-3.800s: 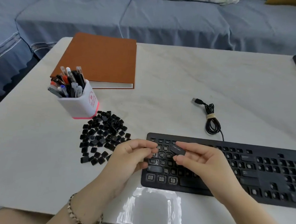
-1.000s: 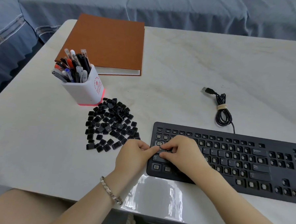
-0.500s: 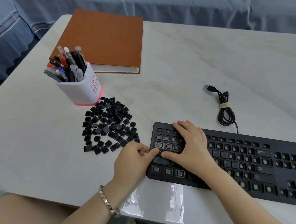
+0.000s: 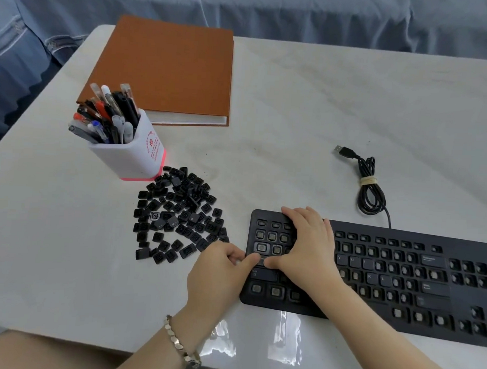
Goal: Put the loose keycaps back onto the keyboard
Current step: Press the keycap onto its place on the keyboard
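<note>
Head view: a white pen cup [image 4: 133,157] at upper left held pens [image 4: 107,115]. Loose keycaps [image 4: 178,214] lay heaped below it, left of the keyboard [image 4: 401,277]. Since a second earlier the right hand [image 4: 309,250] had flattened onto the keys. The left hand [image 4: 218,273] stayed curled, gripping nothing, its thumb pressing at the keyboard's left end. Bare table [image 4: 296,116] lay open at upper right.

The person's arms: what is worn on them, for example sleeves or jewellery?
Both forearms are bare; no sleeves are in view. The left wrist carries a bracelet of small angular metallic links, pale gold to silver. The right wrist shows no bracelet or watch. Neither the left grip nor the right grip wears a glove, and no ring is visible.
</note>
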Demonstrator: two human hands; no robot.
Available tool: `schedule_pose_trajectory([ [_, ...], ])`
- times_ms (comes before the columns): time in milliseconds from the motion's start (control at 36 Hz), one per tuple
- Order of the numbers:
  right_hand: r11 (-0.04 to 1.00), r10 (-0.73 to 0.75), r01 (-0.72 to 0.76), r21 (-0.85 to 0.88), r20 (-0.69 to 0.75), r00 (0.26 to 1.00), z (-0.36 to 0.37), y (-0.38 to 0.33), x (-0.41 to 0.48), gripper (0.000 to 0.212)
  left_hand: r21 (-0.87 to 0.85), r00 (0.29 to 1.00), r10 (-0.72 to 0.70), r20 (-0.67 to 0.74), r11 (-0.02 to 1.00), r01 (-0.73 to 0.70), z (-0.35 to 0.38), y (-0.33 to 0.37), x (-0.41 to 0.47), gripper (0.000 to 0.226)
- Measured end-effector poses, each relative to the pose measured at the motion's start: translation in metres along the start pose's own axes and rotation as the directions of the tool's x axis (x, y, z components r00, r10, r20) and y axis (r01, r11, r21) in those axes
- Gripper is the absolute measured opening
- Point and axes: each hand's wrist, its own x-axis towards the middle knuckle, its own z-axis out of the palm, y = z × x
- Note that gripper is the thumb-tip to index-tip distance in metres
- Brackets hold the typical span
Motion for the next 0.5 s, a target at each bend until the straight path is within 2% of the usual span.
schedule_pose_trajectory([
  [111, 1.0, 0.003, -0.003, 0.012, 0.015, 1.0, -0.002, -0.001, -0.001, 0.096, 0.045, 0.999, 0.03, 0.034, 0.998, -0.032, -0.002, 0.001, -0.004, 0.022],
  [194, 0.999, -0.033, 0.032, 0.029, 0.047, 0.998, -0.004, 0.003, -0.002, 0.095, 0.019, 0.995, 0.095, 0.025, 0.995, -0.095, -0.003, 0.0, -0.005, 0.005],
  [278, 0.992, -0.088, 0.081, 0.096, 0.071, 0.994, -0.01, 0.012, -0.004, 0.082, -0.097, 0.988, 0.153, -0.008, 0.983, -0.153, -0.008, 0.001, -0.01, 0.031],
  [333, 0.969, -0.086, 0.069, 0.237, 0.064, 0.994, -0.017, 0.015, -0.006, 0.063, -0.144, 0.98, 0.197, 0.008, 0.97, -0.194, -0.013, 0.003, -0.012, 0.037],
  [417, 0.873, 0.01, -0.012, 0.488, 0.008, 1.0, -0.029, 0.013, -0.011, 0.033, -0.356, 0.974, 0.214, 0.071, 0.918, -0.176, -0.022, 0.017, -0.014, 0.035],
  [500, 0.764, 0.081, -0.041, 0.643, -0.032, 0.996, -0.041, 0.004, -0.017, 0.03, -0.685, 0.965, 0.21, 0.156, 0.727, -0.048, -0.034, 0.039, -0.018, 0.032],
])
